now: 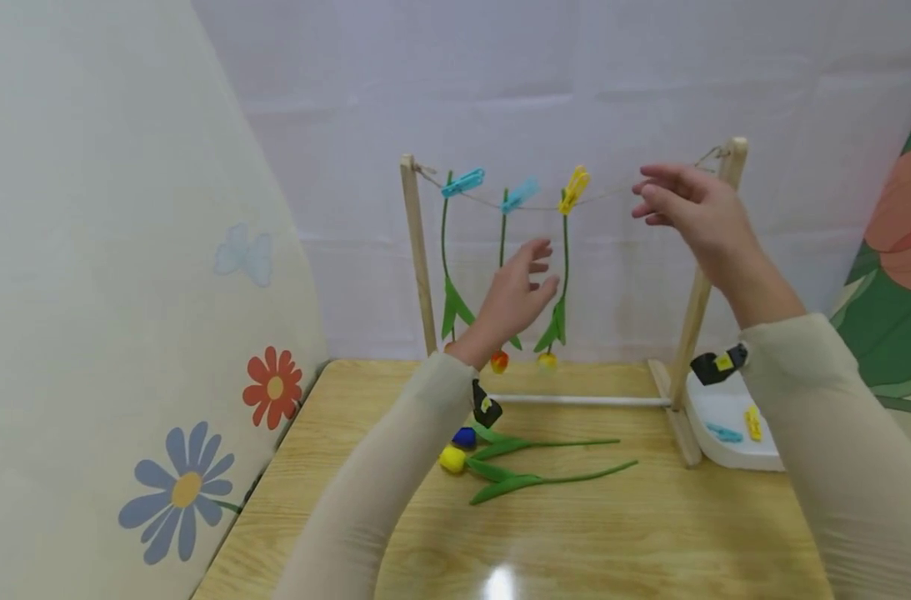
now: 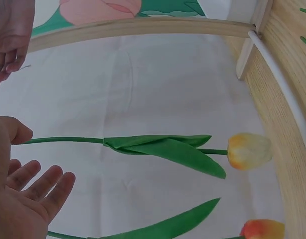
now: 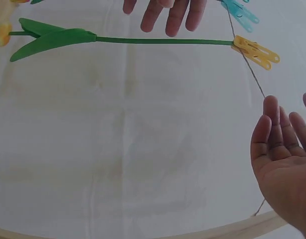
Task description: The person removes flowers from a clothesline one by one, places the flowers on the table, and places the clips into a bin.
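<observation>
My left hand (image 1: 517, 287) is raised in front of the hanging tulips, fingers loosely bent and holding nothing. Close by it, a pale yellow tulip (image 3: 165, 41) hangs flower-down from a string (image 3: 251, 72), clipped by a yellow clothespin (image 1: 574, 190). Two more tulips hang to its left under blue clothespins (image 1: 463, 182); one has a red-orange flower (image 1: 499, 361), and the leftmost flower is mostly hidden by my left wrist. To the right of the yellow clothespin, my right hand (image 1: 695, 212) hovers by the string near the right post, its relaxed fingers empty.
Wooden posts (image 1: 417, 250) carry the string, with a white rod (image 1: 575, 401) low between them. A blue tulip (image 1: 464, 437) and a yellow tulip (image 1: 452, 459) lie on the table (image 1: 575, 542). At right, a white tray (image 1: 733, 454) holds a blue clothespin (image 1: 723, 432) and a yellow one.
</observation>
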A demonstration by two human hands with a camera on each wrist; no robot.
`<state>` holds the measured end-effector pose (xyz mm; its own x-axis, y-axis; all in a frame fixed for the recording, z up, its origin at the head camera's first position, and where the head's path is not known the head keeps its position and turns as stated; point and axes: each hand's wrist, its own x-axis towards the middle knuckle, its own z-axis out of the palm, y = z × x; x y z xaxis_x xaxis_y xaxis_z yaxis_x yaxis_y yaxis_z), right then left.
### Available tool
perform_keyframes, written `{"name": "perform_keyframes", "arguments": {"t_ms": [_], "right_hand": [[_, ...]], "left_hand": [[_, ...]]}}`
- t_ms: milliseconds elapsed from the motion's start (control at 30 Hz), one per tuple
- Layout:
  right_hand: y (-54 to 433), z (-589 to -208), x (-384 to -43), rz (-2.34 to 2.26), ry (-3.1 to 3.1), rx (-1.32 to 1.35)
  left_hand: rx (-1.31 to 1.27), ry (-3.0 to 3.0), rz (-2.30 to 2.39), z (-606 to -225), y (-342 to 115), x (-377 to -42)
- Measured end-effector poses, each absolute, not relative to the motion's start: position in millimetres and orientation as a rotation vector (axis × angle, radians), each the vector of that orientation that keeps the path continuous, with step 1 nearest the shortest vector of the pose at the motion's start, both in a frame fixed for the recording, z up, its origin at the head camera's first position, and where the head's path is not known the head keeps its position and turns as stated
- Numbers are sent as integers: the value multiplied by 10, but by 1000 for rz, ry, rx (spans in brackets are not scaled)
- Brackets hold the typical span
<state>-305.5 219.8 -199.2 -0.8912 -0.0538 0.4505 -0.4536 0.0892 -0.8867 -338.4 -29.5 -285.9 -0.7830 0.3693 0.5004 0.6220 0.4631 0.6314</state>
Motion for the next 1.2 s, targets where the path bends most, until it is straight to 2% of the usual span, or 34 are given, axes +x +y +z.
{"name": "perform_keyframes", "arguments": {"t_ms": [1200], "right_hand": [[1686, -1924, -3202, 1731, -2250, 500]], "left_hand": [[-745, -2245, -1577, -2929, -67, -3579]]}}
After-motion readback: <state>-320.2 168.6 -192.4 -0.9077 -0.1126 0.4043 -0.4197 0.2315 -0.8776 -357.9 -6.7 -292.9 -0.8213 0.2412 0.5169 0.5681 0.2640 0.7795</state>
